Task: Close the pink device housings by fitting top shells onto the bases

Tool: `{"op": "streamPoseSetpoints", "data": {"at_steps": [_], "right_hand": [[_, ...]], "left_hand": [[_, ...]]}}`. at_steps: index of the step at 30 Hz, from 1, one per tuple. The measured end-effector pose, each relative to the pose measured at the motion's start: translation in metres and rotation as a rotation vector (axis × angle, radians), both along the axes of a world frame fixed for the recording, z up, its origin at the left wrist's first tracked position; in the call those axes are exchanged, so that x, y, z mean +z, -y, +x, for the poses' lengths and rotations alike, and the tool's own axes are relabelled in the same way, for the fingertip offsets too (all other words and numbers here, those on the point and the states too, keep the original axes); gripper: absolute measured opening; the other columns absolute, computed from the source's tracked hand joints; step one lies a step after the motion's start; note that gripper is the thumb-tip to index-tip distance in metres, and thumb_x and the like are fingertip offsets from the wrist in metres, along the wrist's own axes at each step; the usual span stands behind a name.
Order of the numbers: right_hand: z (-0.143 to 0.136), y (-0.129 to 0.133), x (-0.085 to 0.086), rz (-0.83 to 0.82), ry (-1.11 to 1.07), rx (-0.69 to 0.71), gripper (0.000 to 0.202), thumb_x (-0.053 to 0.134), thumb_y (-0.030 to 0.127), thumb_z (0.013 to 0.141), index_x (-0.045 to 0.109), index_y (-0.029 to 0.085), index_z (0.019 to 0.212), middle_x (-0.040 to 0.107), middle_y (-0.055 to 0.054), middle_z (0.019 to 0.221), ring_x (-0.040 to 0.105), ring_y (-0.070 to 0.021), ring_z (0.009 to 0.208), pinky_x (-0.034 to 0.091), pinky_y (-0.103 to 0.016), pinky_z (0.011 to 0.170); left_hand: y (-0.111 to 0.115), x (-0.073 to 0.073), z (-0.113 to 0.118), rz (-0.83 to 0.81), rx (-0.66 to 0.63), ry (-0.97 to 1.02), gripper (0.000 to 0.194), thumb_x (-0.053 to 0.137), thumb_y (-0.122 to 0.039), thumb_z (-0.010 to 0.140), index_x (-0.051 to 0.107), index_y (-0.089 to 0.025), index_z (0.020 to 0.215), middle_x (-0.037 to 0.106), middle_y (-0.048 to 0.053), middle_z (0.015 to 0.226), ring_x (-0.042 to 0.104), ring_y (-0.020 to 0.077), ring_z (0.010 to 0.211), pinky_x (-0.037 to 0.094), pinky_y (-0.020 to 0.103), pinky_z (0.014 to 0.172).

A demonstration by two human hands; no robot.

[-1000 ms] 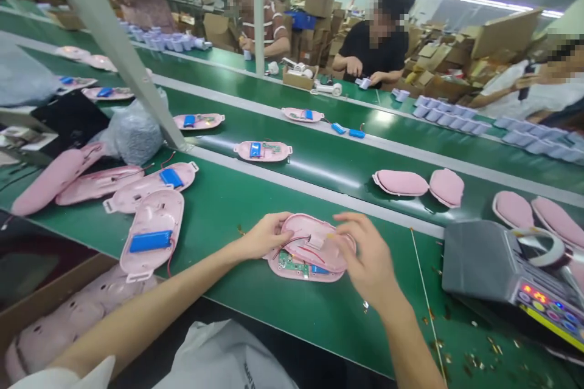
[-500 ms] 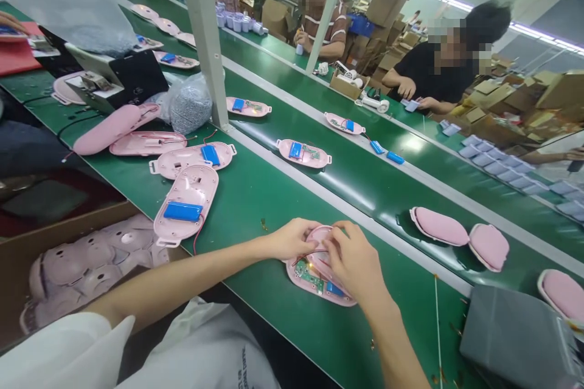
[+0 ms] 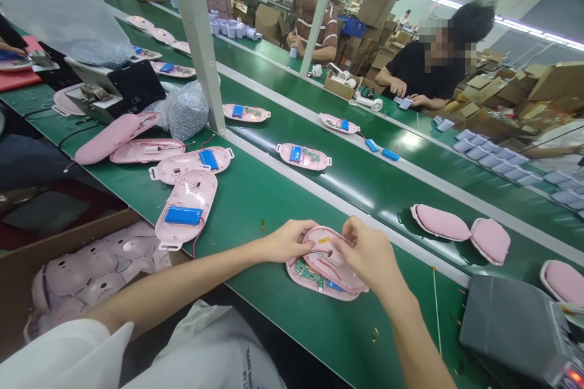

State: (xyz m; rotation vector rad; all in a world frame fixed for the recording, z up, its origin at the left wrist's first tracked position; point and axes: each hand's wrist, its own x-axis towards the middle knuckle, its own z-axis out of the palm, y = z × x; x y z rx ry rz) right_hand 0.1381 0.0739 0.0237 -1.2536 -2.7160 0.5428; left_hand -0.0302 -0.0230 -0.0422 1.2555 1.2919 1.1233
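Both my hands grip a pink plastic shell half (image 3: 340, 268) by its edges, with its inner face turned up. My left hand (image 3: 292, 243) pinches the left edge near a thin wire. My right hand (image 3: 370, 255) is closed on the upper right edge. A strip of yellow tape (image 3: 324, 240) sticks to the inside of this half. Beneath it, partly covered, another pink shell half (image 3: 298, 287) lies on the green bench, holding a green circuit board (image 3: 310, 275) and a blue battery (image 3: 334, 286).
Left of my hands lie pink shells with blue batteries (image 3: 183, 215). A box of pink shells (image 3: 82, 267) stands at lower left. Several pink pieces (image 3: 440, 223) sit on the belt (image 3: 255, 182). A grey machine (image 3: 511, 322) is at right. Co-workers (image 3: 424, 67) sit across.
The held shell half has tilted over, so its taped inner face shows more. My right hand has shifted slightly right with it; my left hand stays at its edge.
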Motion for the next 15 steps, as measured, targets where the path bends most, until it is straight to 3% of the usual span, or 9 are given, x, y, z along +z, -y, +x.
{"op": "streamPoseSetpoints", "data": {"at_steps": [3, 9, 12, 15], "right_hand": [[0.005, 0.002, -0.010, -0.015, -0.179, 0.090, 0.011, 0.053, 0.033, 0.081, 0.052, 0.022, 0.084, 0.064, 0.003, 0.072, 0.058, -0.0148, 0.061, 0.035, -0.025, 0.056], [0.018, 0.009, -0.019, 0.047, -0.321, 0.146, 0.005, 0.057, 0.028, 0.086, 0.059, 0.023, 0.087, 0.067, 0.003, 0.077, 0.063, -0.0151, 0.066, 0.041, -0.024, 0.058], [0.034, 0.022, -0.023, 0.272, -0.468, 0.243, 0.016, 0.050, 0.021, 0.094, 0.063, 0.022, 0.084, 0.065, 0.001, 0.074, 0.060, -0.0129, 0.063, 0.042, -0.023, 0.057], [0.046, 0.045, -0.034, 0.562, -0.587, 0.350, 0.017, 0.050, 0.011, 0.094, 0.065, 0.019, 0.092, 0.066, -0.002, 0.079, 0.062, -0.0132, 0.065, 0.048, -0.024, 0.061]], "left_hand": [[0.000, 0.004, 0.002, 0.021, 0.001, -0.101, 0.028, 0.056, -0.026, 0.085, 0.066, -0.015, 0.108, 0.070, 0.004, 0.094, 0.064, 0.0192, 0.084, 0.049, 0.027, 0.075], [0.008, 0.018, -0.003, 0.052, -0.111, -0.230, 0.028, 0.050, -0.031, 0.094, 0.063, -0.014, 0.112, 0.069, 0.005, 0.097, 0.063, 0.0172, 0.086, 0.049, 0.026, 0.077], [0.018, 0.022, -0.008, 0.054, -0.203, -0.319, 0.030, 0.043, -0.032, 0.098, 0.061, -0.014, 0.115, 0.070, 0.007, 0.092, 0.064, 0.0165, 0.077, 0.051, 0.026, 0.071], [0.026, 0.019, -0.011, 0.160, -0.340, -0.409, 0.035, 0.040, -0.028, 0.099, 0.057, -0.017, 0.128, 0.070, 0.012, 0.118, 0.067, 0.0224, 0.103, 0.052, 0.033, 0.091]]}}
